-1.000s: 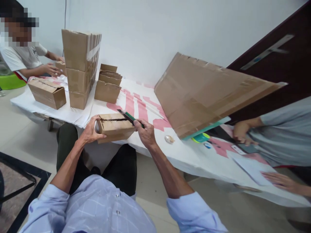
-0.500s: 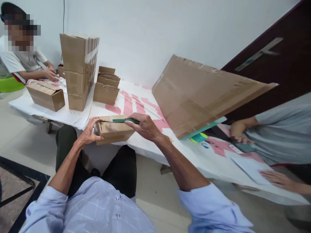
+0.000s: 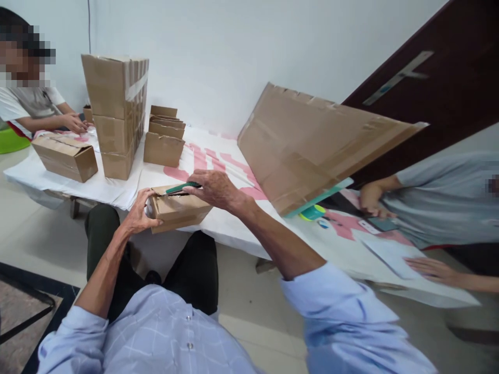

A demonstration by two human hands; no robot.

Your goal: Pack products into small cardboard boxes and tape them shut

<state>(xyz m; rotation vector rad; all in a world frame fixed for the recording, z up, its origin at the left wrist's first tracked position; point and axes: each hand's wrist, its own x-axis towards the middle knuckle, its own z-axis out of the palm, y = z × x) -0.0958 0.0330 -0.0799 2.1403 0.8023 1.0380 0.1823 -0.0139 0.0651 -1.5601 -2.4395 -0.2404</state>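
A brown, oblong cardboard box lies at the near edge of the tabletop; a slim green-handled knife slants over its top.

cutter: 1 | held box: 1 | door: 1 | co-workers: 2

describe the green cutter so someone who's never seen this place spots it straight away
Find the cloth-covered table, then the cardboard box at its near edge, gripped by the wearer's left hand. The green cutter is in the right hand, at the top of that box. It is slim and straight, unlike the round teal-and-yellow thing farther right.
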